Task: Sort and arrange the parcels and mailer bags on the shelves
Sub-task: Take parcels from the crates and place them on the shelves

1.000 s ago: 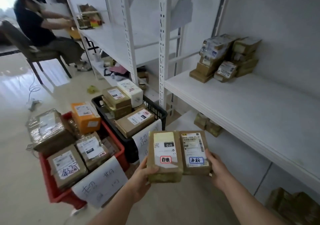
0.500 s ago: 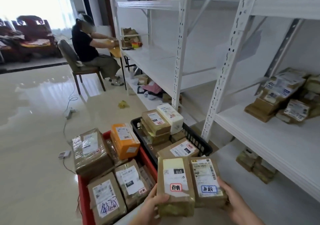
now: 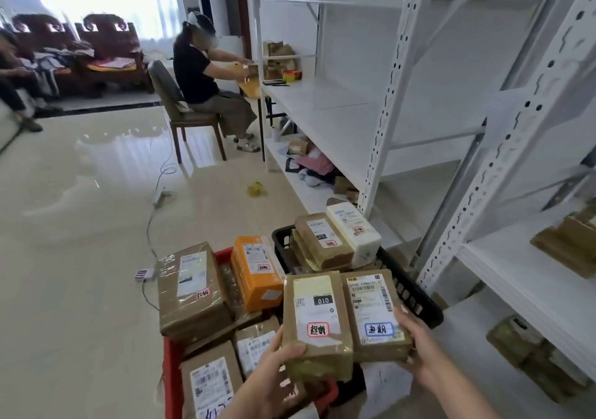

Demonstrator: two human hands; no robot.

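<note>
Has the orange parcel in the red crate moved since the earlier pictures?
No. The orange parcel still lies at the red crate's far edge, beside the black basket; only the camera turned.

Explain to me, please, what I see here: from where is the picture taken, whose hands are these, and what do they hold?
The picture comes from a camera worn on a person's head, looking forward and down. No machine is involved. The left hand holds a brown parcel with a red-framed sticker; the right hand holds a brown parcel with a blue-framed sticker beside it. Below them a red crate and a black crate on the floor hold more parcels, among them an orange box. White shelves stand on the right. Another person sits on a chair farther back.
</note>
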